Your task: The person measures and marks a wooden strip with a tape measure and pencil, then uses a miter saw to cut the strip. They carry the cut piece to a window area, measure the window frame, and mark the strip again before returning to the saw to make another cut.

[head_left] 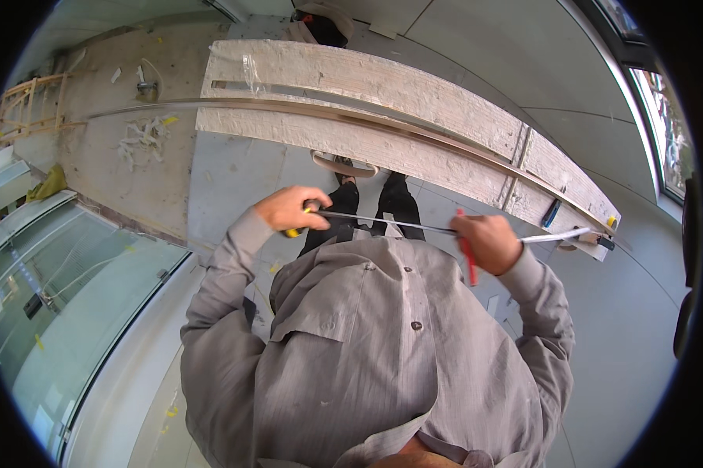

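Observation:
My left hand [293, 209] is closed around a yellow-and-black tape measure [292, 232] in front of my waist. Its thin blade [390, 221] stretches across to my right hand [488, 243], whose fingers are closed on it. A slim red pencil or marker [471, 267] is also gripped in that hand and sticks out below the fingers. Beyond the right hand a white strip [558, 235] runs toward the bench's right end; whether it is the same blade, I cannot tell. Ahead lies a long rough wooden bench [289, 74] bearing a long thin metal strip [328, 114].
A blue-and-black cutter knife [552, 213] lies near the bench's right end. Glass panels [78, 312] stand at the left. Beyond the bench is a dark-lined bucket or bag [320, 27]. Scraps [142, 142] litter the brown floor sheet [102, 179].

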Demonstrator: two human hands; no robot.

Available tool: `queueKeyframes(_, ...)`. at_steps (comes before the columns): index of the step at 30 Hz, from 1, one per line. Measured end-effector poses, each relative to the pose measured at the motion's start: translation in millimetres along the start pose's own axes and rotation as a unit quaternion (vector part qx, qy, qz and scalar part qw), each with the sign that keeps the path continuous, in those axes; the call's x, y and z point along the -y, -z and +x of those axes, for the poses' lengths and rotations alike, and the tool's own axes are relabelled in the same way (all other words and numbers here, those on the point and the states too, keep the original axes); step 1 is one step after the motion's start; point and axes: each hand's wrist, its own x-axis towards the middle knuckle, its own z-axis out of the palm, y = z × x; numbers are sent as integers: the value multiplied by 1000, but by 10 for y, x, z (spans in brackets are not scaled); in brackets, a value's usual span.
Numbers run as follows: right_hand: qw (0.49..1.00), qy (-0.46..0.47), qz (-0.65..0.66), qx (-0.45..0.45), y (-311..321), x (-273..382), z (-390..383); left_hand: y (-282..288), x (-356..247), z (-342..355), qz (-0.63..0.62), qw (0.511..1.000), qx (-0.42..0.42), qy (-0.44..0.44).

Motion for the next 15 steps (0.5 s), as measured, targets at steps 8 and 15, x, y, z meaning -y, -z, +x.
queueKeyframes(8,994,-25,-19,-102,-40,-270,676,-278,-106,326,68,994,-85,-13)
queueKeyframes(15,960,-119,-187,-172,-786,-1704,1478,-537,373,294,210,971,-93,60)
